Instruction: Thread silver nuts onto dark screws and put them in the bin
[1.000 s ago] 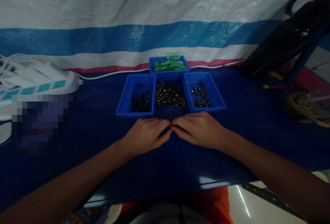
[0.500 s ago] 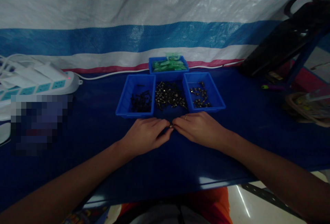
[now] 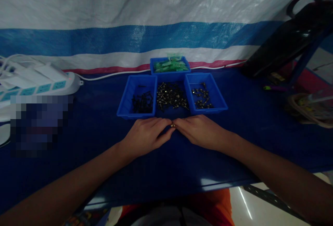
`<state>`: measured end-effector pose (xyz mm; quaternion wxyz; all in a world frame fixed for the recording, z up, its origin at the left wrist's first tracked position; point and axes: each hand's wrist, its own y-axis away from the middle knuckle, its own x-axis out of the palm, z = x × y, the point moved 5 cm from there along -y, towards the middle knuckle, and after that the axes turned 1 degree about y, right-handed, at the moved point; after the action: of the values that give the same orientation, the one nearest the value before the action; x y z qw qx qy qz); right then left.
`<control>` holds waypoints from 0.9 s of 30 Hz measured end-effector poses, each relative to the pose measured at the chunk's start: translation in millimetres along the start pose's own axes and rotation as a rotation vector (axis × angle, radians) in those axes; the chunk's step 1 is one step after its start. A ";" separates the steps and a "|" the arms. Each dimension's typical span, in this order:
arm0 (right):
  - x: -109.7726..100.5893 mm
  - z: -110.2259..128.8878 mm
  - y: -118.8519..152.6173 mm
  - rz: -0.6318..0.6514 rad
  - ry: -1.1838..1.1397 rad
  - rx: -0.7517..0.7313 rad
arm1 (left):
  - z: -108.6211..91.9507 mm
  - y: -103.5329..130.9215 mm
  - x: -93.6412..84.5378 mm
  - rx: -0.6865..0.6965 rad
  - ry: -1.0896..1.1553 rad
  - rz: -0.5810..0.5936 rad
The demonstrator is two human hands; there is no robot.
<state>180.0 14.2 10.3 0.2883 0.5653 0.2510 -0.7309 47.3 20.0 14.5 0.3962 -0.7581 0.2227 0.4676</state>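
Observation:
Fingertips of my left hand [image 3: 147,135] and my right hand [image 3: 202,130] meet around a small brassy metal piece [image 3: 173,125], both hands pinching it. Just beyond them lies a pile of small metal parts [image 3: 171,95] between two blue bins. The left blue bin [image 3: 126,95] holds dark, screw-like pieces [image 3: 142,102]. In the right blue bin [image 3: 217,95] are scattered shiny metal pieces [image 3: 204,99]. A third blue bin [image 3: 152,67] stands behind, with green plastic packets [image 3: 171,65] in it.
At the left are a white power strip [image 3: 74,83] with plugs and a pixelated patch. A black bottle [image 3: 283,38] leans at the back right, near a purple-green pen [image 3: 275,88] and a basket [image 3: 307,115]. The table's front edge runs below my forearms.
The small metal piece has turned and risen slightly between my fingertips, showing more of its brassy surface. My right hand's fingers have shifted a little; the bins have not moved.

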 end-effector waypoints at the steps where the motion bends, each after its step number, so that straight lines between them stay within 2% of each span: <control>1: -0.3 0.1 -0.2 -0.004 0.019 -0.001 | -0.1 0.3 0.4 0.001 0.000 0.009; 14: -12.7 9.3 4.3 -0.113 0.193 -0.068 | 2.8 -0.7 8.5 -0.023 0.028 0.110; 20: -9.4 7.3 2.4 -0.068 0.218 -0.040 | 2.1 -0.7 6.1 -0.034 0.008 0.060; 27: -2.2 3.8 0.6 -0.019 0.107 -0.004 | -2.2 -0.1 3.9 0.041 0.009 0.020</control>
<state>178.3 11.5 13.4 0.2687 0.6005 0.2728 -0.7020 50.3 18.5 11.7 0.4060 -0.7496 0.2418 0.4635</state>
